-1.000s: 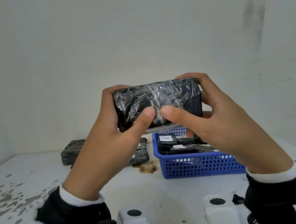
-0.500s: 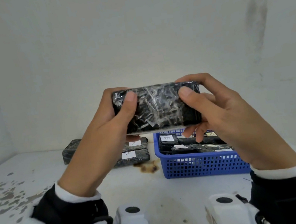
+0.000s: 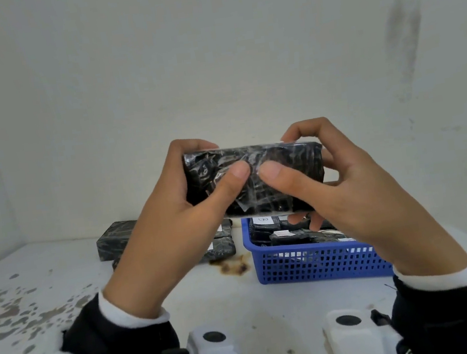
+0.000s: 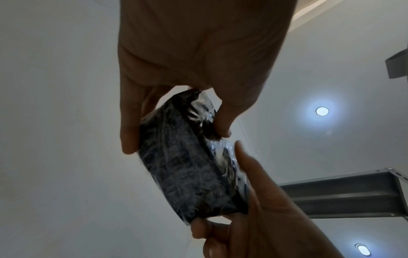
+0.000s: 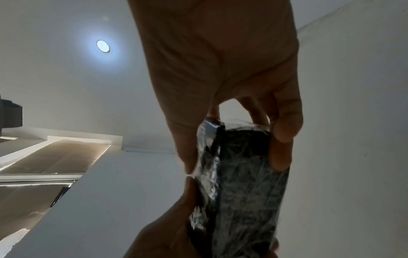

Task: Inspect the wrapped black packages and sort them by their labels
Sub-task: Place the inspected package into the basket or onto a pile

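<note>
A black package (image 3: 284,167) wrapped in crinkled clear film is held up in front of the wall, above the table. My left hand (image 3: 187,194) grips its left end, thumb on the near face and fingers curled over the top. My right hand (image 3: 327,173) grips the right end the same way; the two thumbs nearly meet at the middle. No label shows on the face towards me. The package (image 4: 189,167) and the package (image 5: 245,183) show between both hands in the wrist views.
A blue plastic basket (image 3: 311,261) with several labelled black packages stands on the white table (image 3: 229,311) at the right. Left of it lie other wrapped packages (image 3: 116,240), some with white labels. A brown stain (image 3: 233,266) marks the table beside the basket.
The package has been turned in my hands. Both thumbs slid back from its ends towards the middle of the near face. The hands stay raised at about the same height.
</note>
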The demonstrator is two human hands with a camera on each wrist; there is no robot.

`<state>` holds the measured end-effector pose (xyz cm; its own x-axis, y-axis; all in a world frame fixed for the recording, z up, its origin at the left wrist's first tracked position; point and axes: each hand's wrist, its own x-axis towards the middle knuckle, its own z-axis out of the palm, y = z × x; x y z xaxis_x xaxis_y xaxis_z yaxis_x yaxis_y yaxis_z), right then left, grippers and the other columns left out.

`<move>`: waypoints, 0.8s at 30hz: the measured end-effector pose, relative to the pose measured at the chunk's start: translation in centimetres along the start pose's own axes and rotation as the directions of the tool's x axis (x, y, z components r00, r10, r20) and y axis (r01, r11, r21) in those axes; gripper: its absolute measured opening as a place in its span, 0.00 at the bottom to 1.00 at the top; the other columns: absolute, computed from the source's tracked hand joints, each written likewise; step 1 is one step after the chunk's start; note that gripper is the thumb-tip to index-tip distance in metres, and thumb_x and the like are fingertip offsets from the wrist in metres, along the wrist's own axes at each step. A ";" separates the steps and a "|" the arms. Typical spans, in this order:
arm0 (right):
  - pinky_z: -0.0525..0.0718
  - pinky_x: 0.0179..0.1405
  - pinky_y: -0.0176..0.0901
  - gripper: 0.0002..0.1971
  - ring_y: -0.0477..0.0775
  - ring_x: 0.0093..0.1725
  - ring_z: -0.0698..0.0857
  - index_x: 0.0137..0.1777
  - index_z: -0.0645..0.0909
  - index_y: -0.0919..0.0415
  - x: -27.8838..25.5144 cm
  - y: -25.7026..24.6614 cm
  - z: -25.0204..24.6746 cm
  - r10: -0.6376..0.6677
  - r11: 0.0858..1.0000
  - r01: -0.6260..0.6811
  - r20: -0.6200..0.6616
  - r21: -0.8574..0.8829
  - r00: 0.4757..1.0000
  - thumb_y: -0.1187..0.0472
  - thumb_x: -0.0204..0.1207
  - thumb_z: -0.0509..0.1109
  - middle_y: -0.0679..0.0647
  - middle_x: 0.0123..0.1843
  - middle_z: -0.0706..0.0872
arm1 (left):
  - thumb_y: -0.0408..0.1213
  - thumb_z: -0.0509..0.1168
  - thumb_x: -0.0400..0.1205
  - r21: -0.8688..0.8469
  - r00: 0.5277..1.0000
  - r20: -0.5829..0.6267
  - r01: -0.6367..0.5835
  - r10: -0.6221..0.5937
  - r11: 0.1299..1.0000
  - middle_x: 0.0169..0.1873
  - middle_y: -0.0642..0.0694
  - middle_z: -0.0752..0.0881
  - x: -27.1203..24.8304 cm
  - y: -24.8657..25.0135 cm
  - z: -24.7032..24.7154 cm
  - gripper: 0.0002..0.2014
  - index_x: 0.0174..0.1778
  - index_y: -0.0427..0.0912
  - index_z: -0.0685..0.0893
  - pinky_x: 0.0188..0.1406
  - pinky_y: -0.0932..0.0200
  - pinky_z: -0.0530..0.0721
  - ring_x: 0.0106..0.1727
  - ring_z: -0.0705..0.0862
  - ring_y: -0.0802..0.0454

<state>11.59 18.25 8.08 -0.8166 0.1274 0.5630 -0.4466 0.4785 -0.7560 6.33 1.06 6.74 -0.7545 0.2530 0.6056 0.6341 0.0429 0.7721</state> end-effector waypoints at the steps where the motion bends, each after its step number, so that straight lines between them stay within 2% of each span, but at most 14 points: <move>1: 0.82 0.26 0.29 0.20 0.47 0.28 0.89 0.51 0.77 0.36 0.0 0.1 0.0 -0.010 1.000 0.010 0.002 -0.018 1.000 0.37 0.60 0.76 0.47 0.51 0.89 | 0.65 0.64 0.70 0.012 1.000 -0.001 0.001 -0.001 1.000 0.41 0.59 0.89 0.0 0.0 0.0 0.20 0.56 0.64 0.75 0.51 0.46 0.88 0.43 0.89 0.52; 3: 0.85 0.31 0.35 0.21 0.50 0.28 0.88 0.53 0.76 0.35 0.0 0.3 -0.1 -0.030 0.998 0.030 -0.004 -0.048 1.000 0.37 0.61 0.77 0.44 0.54 0.88 | 0.70 0.57 0.75 0.018 1.000 0.016 0.026 -0.026 1.000 0.42 0.62 0.88 0.2 0.0 0.0 0.18 0.55 0.69 0.75 0.50 0.45 0.89 0.45 0.89 0.54; 5: 0.91 0.42 0.47 0.26 0.55 0.38 0.92 0.59 0.75 0.29 0.1 0.4 -0.4 -0.054 0.997 0.053 -0.018 -0.051 0.998 0.36 0.60 0.77 0.40 0.60 0.87 | 0.69 0.53 0.77 0.002 0.997 0.036 0.067 -0.067 0.998 0.45 0.59 0.89 0.3 0.0 0.0 0.15 0.55 0.70 0.75 0.47 0.45 0.89 0.45 0.90 0.50; 6: 0.91 0.48 0.45 0.31 0.51 0.42 0.92 0.65 0.72 0.24 0.1 0.4 -0.5 -0.062 0.998 0.061 -0.022 -0.032 0.998 0.35 0.59 0.76 0.38 0.63 0.86 | 0.65 0.54 0.79 -0.013 0.996 0.039 0.075 -0.074 0.997 0.46 0.56 0.89 0.4 0.0 -0.1 0.13 0.56 0.69 0.76 0.44 0.46 0.89 0.43 0.91 0.48; 8: 0.86 0.48 0.29 0.39 0.41 0.48 0.92 0.73 0.63 0.16 0.1 0.3 -0.7 -0.055 0.998 0.055 -0.020 0.013 0.998 0.30 0.58 0.72 0.38 0.70 0.82 | 0.60 0.62 0.81 -0.066 0.998 0.028 0.063 -0.061 0.996 0.47 0.55 0.89 0.5 0.0 -0.3 0.14 0.61 0.66 0.76 0.41 0.50 0.87 0.43 0.91 0.50; 9: 0.84 0.50 0.28 0.41 0.40 0.52 0.91 0.75 0.62 0.16 0.1 0.2 -0.7 -0.049 0.998 0.049 -0.019 0.036 0.999 0.29 0.58 0.70 0.40 0.71 0.83 | 0.58 0.65 0.78 -0.098 0.998 0.020 0.058 -0.056 0.993 0.51 0.54 0.89 0.6 -0.2 -0.5 0.19 0.64 0.65 0.75 0.42 0.51 0.87 0.44 0.90 0.52; 10: 0.84 0.56 0.33 0.41 0.41 0.54 0.91 0.76 0.63 0.19 0.1 0.2 -0.8 -0.049 0.997 0.050 -0.018 0.062 0.999 0.30 0.59 0.70 0.42 0.69 0.86 | 0.57 0.67 0.73 -0.128 0.998 0.021 0.063 -0.061 0.990 0.54 0.53 0.89 0.6 -0.4 -0.6 0.26 0.69 0.64 0.73 0.47 0.51 0.87 0.45 0.91 0.53; 11: 0.84 0.62 0.42 0.41 0.42 0.55 0.91 0.76 0.66 0.22 0.1 0.2 -0.9 -0.054 0.995 0.055 -0.016 0.081 0.998 0.31 0.59 0.70 0.43 0.66 0.88 | 0.56 0.70 0.69 -0.151 0.997 0.034 0.076 -0.072 0.986 0.57 0.53 0.88 0.7 -0.5 -0.8 0.34 0.73 0.64 0.69 0.55 0.47 0.86 0.47 0.91 0.52; 12: 0.83 0.65 0.48 0.40 0.43 0.55 0.92 0.76 0.68 0.24 0.1 0.1 -0.9 -0.057 0.994 0.058 -0.011 0.089 0.998 0.33 0.59 0.71 0.43 0.63 0.90 | 0.57 0.72 0.66 -0.167 0.995 0.056 0.092 -0.084 0.982 0.58 0.53 0.89 0.7 -0.7 -1.0 0.41 0.76 0.67 0.65 0.61 0.43 0.83 0.50 0.91 0.51; 14: 0.83 0.63 0.49 0.39 0.44 0.52 0.92 0.76 0.68 0.25 0.1 0.2 -0.7 -0.062 0.995 0.061 0.006 0.077 0.998 0.35 0.60 0.70 0.42 0.63 0.90 | 0.58 0.72 0.61 -0.172 0.992 0.094 0.102 -0.087 0.980 0.58 0.55 0.89 0.7 -0.7 -1.2 0.47 0.78 0.70 0.61 0.67 0.41 0.78 0.53 0.91 0.51; 18: 0.87 0.50 0.45 0.37 0.48 0.43 0.92 0.71 0.68 0.21 0.1 0.2 -0.4 -0.056 0.997 0.055 0.013 0.046 0.998 0.35 0.59 0.73 0.41 0.63 0.88 | 0.64 0.71 0.60 -0.096 0.994 0.087 0.082 -0.074 0.992 0.60 0.60 0.88 0.6 -0.4 -1.3 0.46 0.77 0.73 0.61 0.70 0.44 0.76 0.57 0.89 0.56; 20: 0.88 0.51 0.46 0.36 0.49 0.43 0.91 0.70 0.67 0.21 0.1 0.2 -0.4 -0.059 0.998 0.058 0.027 0.034 0.998 0.35 0.58 0.73 0.42 0.60 0.90 | 0.65 0.71 0.64 -0.059 0.992 0.095 0.084 -0.078 0.995 0.56 0.62 0.89 0.5 -0.3 -1.1 0.43 0.76 0.74 0.61 0.71 0.45 0.75 0.57 0.88 0.58; 22: 0.89 0.55 0.50 0.37 0.48 0.43 0.91 0.68 0.66 0.22 0.1 0.2 -0.4 -0.055 0.998 0.054 0.032 0.037 0.998 0.34 0.56 0.74 0.42 0.52 0.93 | 0.62 0.69 0.67 -0.035 0.993 0.090 0.086 -0.082 0.996 0.53 0.63 0.90 0.4 -0.1 -0.9 0.39 0.75 0.72 0.62 0.70 0.45 0.76 0.56 0.89 0.59; 24: 0.90 0.57 0.55 0.36 0.52 0.43 0.91 0.65 0.66 0.22 0.1 0.3 -0.4 -0.041 0.999 0.040 0.036 0.027 0.998 0.34 0.55 0.76 0.45 0.50 0.93 | 0.61 0.68 0.67 -0.024 0.994 0.079 0.078 -0.076 0.997 0.52 0.64 0.90 0.3 0.0 -0.8 0.37 0.74 0.73 0.63 0.69 0.46 0.77 0.55 0.89 0.59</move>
<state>11.52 18.72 8.05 -0.8100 0.0761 0.5814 -0.4889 0.4597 -0.7414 5.96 0.37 7.10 -0.7846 0.3248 0.5281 0.5692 0.0398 0.8213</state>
